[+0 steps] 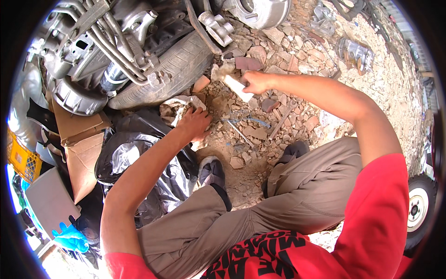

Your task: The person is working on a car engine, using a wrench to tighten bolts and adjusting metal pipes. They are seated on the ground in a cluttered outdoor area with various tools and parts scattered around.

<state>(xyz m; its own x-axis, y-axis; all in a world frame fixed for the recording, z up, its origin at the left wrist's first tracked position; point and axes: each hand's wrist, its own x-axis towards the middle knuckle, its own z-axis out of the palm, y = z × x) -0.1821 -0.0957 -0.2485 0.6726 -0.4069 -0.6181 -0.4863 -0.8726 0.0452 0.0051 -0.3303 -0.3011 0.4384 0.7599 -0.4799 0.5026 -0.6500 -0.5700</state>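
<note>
My right hand [255, 83] is closed on one end of a white flat piece [238, 87], held over the rubble. Its far end meets a blurred tan patch, so I cannot make out its exact kind. To the left, my left hand [196, 123] has its fingers curled on a crumpled off-white sack [179, 108], whose folds partly hide them. The sack lies against a black plastic bag [174, 179]. Between my hands and my shoes, a thin pale stick [240, 133] and some blue strands [253, 122] lie on the ground.
A worn tire [172, 69] and a heap of metal engine parts [111, 37] stand at the far left. Broken brick and stones [297, 51] cover the ground. A cardboard box [83, 149], a blue glove [70, 238] and a clear plastic container [355, 55] lie around me.
</note>
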